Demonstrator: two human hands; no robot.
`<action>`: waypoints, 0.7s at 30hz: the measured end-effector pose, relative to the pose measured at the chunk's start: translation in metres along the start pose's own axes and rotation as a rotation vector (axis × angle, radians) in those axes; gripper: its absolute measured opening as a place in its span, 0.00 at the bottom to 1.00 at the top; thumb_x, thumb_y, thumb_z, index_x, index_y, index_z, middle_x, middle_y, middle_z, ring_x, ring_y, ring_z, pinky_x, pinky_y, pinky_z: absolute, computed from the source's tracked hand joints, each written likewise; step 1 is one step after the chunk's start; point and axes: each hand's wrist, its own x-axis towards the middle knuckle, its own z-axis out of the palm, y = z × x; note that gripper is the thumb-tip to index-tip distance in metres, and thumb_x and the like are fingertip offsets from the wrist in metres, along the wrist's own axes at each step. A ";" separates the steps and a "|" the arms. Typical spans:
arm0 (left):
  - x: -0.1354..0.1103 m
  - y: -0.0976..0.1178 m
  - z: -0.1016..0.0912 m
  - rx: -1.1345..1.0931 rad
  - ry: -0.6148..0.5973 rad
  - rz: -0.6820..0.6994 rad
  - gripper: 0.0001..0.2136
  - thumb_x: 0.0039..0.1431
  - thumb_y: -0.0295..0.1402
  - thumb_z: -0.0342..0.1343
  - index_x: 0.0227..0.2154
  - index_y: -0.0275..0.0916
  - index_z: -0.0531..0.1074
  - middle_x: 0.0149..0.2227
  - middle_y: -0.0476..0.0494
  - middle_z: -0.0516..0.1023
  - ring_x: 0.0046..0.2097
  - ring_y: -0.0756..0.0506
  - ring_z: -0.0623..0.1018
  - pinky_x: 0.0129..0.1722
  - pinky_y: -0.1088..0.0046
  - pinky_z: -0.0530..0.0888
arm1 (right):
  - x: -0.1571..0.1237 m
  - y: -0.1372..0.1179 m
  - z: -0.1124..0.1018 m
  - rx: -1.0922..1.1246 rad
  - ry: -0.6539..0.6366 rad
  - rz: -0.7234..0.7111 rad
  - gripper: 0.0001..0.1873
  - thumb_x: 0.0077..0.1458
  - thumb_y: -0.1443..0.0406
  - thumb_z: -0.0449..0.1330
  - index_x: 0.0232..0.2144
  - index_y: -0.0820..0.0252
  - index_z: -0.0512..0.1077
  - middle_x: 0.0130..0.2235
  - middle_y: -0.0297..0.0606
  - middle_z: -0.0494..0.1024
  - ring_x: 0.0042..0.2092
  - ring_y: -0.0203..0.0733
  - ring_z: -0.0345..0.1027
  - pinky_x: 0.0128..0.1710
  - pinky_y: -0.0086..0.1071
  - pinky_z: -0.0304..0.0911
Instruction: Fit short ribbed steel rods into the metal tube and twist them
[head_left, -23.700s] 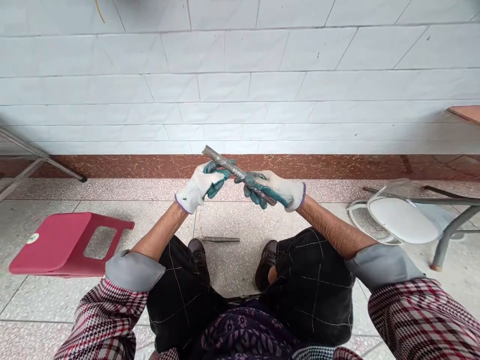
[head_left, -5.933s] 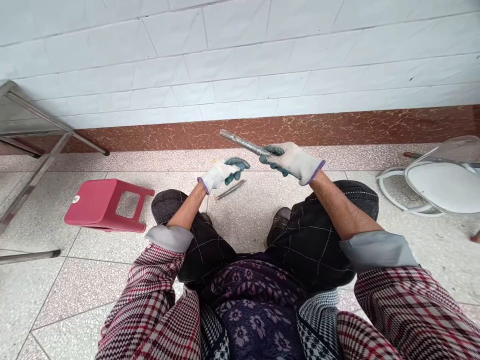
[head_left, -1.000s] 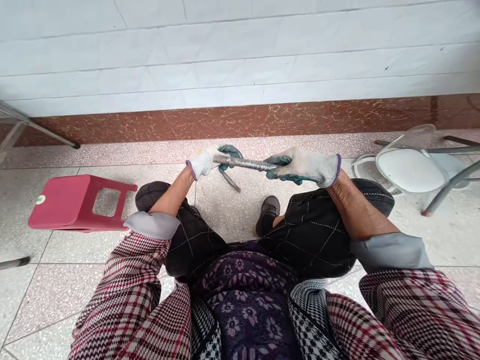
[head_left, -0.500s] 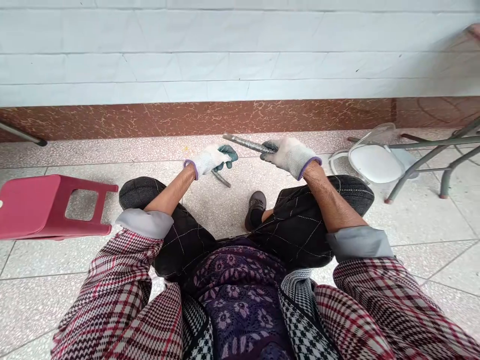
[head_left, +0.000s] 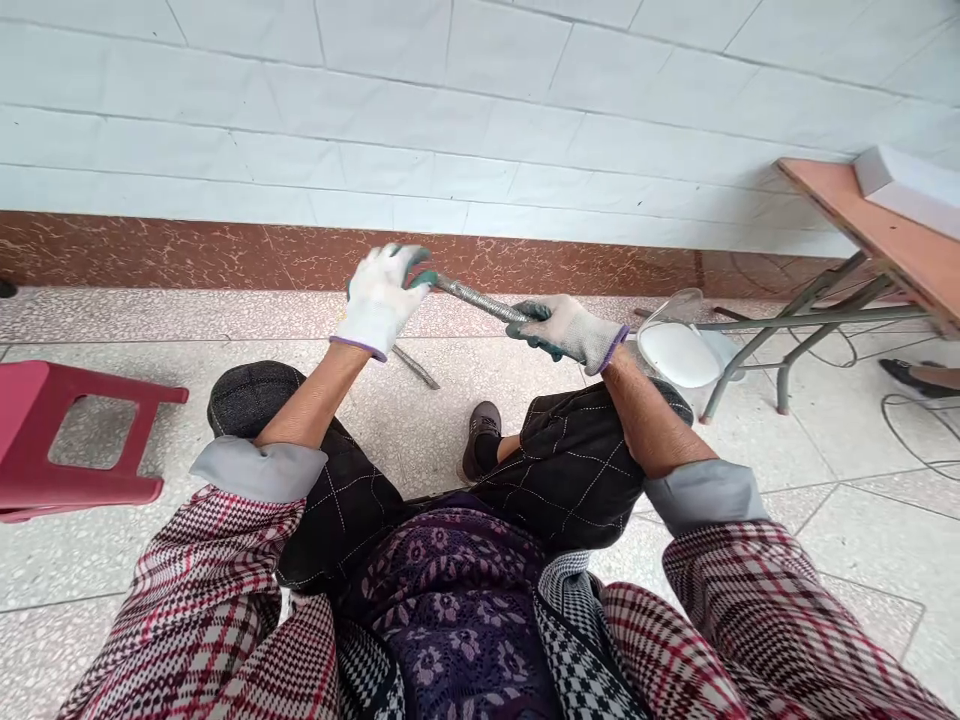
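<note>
- A metal rod (head_left: 480, 298) wound with silvery wire slants between the hands, held in the air above the floor (head_left: 427, 430); one end sits within the fingers of the right hand (head_left: 571, 330), the other beside the thumb of the left hand (head_left: 381, 300).
- The right hand's fingers, in a white glove with dark green coating, are closed around the rod's lower end.
- The left hand, gloved alike and slightly blurred, is loosely open with fingers apart; the thumb meets or nearly meets the rod's upper tip, and which one cannot be told.
- A second, thinner-looking rod (head_left: 416, 368) lies on the floor below the left hand.
- A red stool (head_left: 22, 430) stands at the left edge.
- To the right, a brown surface (head_left: 825, 185) on metal legs carries a white box (head_left: 911, 190); near its legs is a white round seat (head_left: 679, 355).
- Behind runs a white tiled wall (head_left: 450, 120) with a reddish-brown base strip (head_left: 480, 262).
- At far right, another person's dark shoe (head_left: 911, 378) shows.
</note>
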 end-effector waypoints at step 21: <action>0.020 0.003 0.022 -1.132 0.141 -0.547 0.06 0.63 0.25 0.56 0.40 0.41 0.72 0.35 0.49 0.79 0.24 0.54 0.74 0.28 0.75 0.73 | 0.028 -0.021 0.009 -0.317 0.274 -0.309 0.18 0.60 0.60 0.61 0.50 0.60 0.77 0.43 0.44 0.78 0.39 0.44 0.70 0.34 0.35 0.63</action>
